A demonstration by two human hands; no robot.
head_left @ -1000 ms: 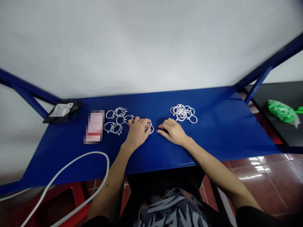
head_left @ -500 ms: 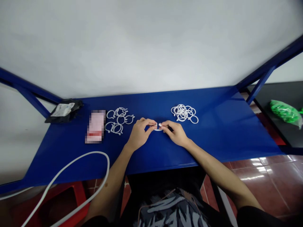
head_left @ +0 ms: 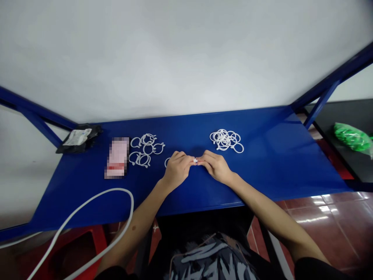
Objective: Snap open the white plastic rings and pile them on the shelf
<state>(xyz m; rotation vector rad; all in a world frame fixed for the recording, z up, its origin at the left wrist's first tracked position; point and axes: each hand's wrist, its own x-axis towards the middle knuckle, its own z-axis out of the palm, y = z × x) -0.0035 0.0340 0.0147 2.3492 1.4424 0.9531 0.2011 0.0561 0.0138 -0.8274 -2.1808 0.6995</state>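
Near the middle of our blue table, well back from its front edge, our left hand and right hand pinch a white ring between nearly meeting fingertips; most of its loop is hidden. To our right, blue surface runs wide toward the side frame. A pile of rings sits between the right hand and the far edge, and loose rings lie left of our left hand. A white cable loops over the front-left edge. Half a second ago the pinched ring's ends stood apart; now we have them together, and another ring shows just beside our left hand.
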